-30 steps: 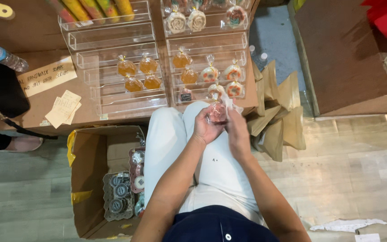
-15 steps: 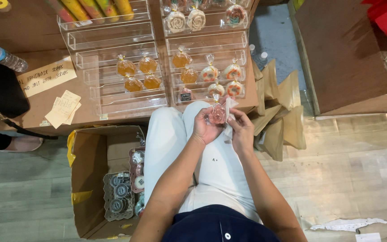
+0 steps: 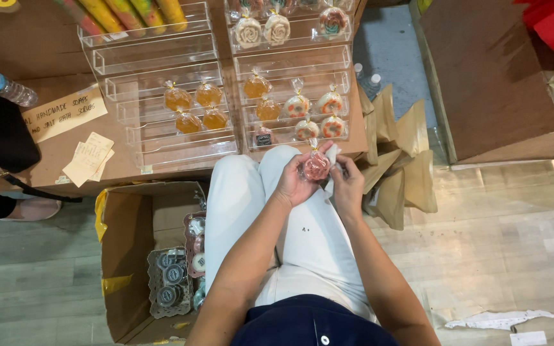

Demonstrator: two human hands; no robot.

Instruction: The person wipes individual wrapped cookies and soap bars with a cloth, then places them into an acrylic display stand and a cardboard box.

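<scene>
The left hand (image 3: 295,182) is cupping a small pink round sweet (image 3: 317,166) sealed in a clear wrapper, its grip closed around the piece with the thumb pressing on the front face. Compared with 1 second ago, the wrapped sweet is sitting a little lower and closer to the lap, and the right hand (image 3: 347,186) is sliding down and outward, away from the top of the wrapper. Its grip is now pinching a strip of white material (image 3: 332,156) just beside the sweet, fingers pressed together on it. So the work in hand seems to be shifting from holding the wrapper top to handling that strip, though whether it is a tie, a label or tape is too small to tell.

The sweet is hovering above the white trousers (image 3: 302,237), just in front of the near edge of the bench (image 3: 40,170), close to the clear acrylic display tiers (image 3: 161,144). Those tiers are holding amber sweets (image 3: 190,109) and swirled lollipops (image 3: 315,109). An open cardboard box (image 3: 129,256) is standing on the floor beside the left leg.
</scene>
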